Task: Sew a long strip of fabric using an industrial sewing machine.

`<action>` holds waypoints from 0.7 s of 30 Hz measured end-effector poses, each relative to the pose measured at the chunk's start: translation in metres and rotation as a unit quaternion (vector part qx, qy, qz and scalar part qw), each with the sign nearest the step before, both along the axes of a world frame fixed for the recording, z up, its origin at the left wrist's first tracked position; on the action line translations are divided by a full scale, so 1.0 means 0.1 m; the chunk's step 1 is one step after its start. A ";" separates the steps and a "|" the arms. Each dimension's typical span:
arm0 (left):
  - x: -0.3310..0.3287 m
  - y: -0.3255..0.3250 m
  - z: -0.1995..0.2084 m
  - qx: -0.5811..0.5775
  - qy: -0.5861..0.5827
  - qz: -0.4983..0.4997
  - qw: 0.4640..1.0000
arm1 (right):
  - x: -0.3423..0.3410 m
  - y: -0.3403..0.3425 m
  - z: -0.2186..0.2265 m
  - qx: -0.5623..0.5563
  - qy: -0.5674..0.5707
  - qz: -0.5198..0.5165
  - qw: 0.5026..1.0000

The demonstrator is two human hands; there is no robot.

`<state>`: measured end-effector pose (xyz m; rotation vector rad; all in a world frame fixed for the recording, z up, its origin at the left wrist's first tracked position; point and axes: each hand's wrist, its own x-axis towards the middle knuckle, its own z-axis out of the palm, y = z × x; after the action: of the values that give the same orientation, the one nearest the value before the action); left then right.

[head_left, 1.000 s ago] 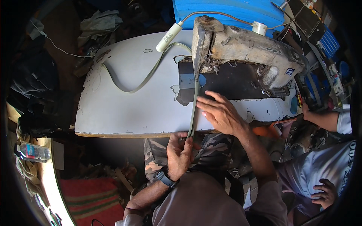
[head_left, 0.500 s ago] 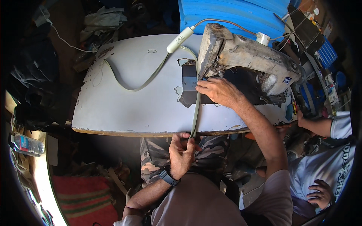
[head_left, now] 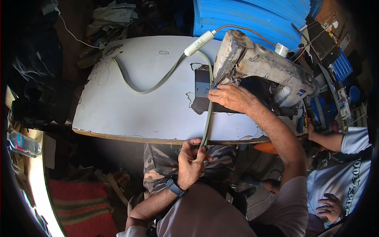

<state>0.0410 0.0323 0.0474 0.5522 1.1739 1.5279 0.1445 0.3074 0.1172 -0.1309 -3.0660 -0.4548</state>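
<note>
Left hand (head_left: 191, 162) pinches the grey-green strap (head_left: 207, 122) at 7 o'clock from the sewing machine (head_left: 264, 62); right hand (head_left: 232, 97) touches it nearer the machine, grip unclear. Judged part-fed: one length lies toward 9 o'clock; near length remains.

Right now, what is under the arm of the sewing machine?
Part of the dark bed is visible; the right hand, partly over the green strip, hides what lies beneath it.

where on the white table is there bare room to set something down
Widest: front left of the table, between the curving strip and the front edge. Smaller: inside the strip's curve, toward the back edge. Crowded: around the sewing machine and right hand.
</note>
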 end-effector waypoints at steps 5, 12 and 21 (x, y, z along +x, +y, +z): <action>0.01 -0.01 0.03 0.013 -0.012 -0.001 1.000 | -0.04 -0.04 -0.07 0.011 -0.024 -0.024 0.999; 0.04 0.02 -0.17 0.051 0.006 0.046 0.998 | -0.04 -0.28 0.03 0.005 0.013 0.077 0.997; 0.01 0.00 0.00 0.001 0.010 0.035 0.999 | -0.12 -0.40 0.22 -0.196 -0.046 0.013 0.979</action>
<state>0.0416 0.0320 0.0472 0.5345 1.2185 1.5858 0.1325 0.2675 0.1391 -0.0826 -3.2021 0.1561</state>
